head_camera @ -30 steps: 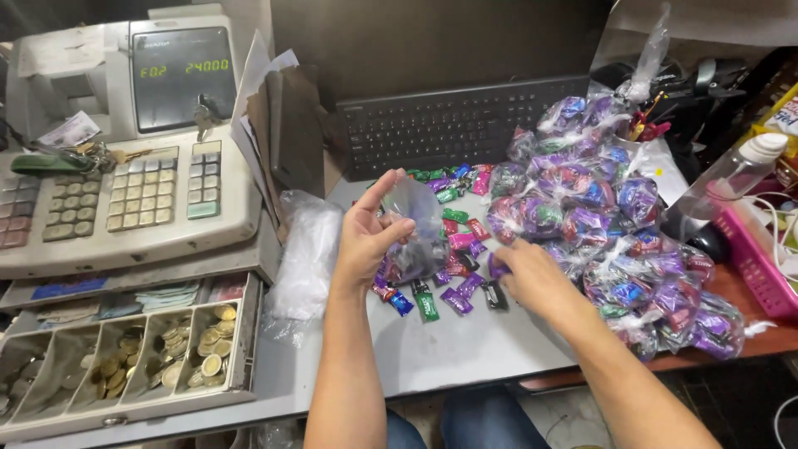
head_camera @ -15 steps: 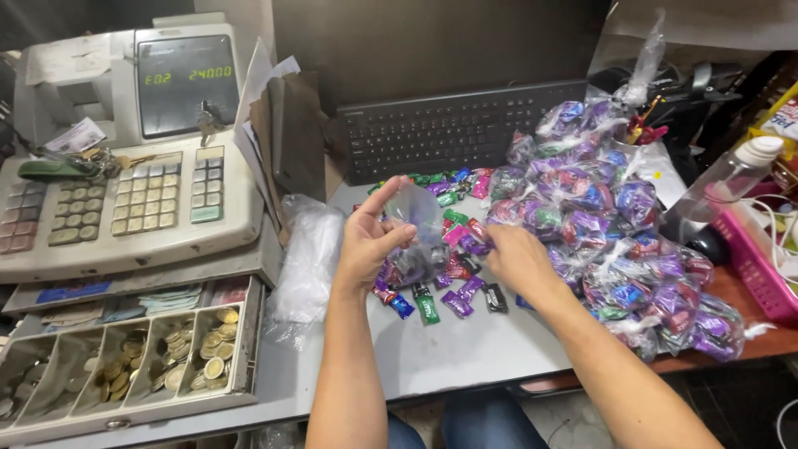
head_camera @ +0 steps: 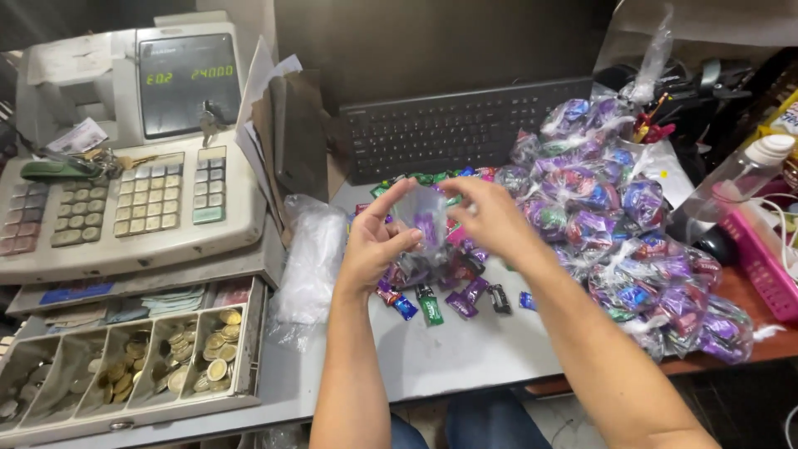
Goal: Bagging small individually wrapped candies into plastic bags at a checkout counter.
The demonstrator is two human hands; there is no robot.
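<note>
Beige cash register (head_camera: 141, 179), open coin drawer (head_camera: 125, 366), black keyboard (head_camera: 465, 125), clear spray bottle (head_camera: 736, 179), pink basket (head_camera: 761, 258)

Bare forearms, no sleeves; hands (head_camera: 378, 249) ungloved; blue trousers (head_camera: 490, 420).

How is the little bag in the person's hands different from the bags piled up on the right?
The small clear bag is held up open between the left hand and right hand; the piled bags lie knotted shut on the table. It looks nearly empty; they bulge with sweets. Both are clear plastic.
</note>
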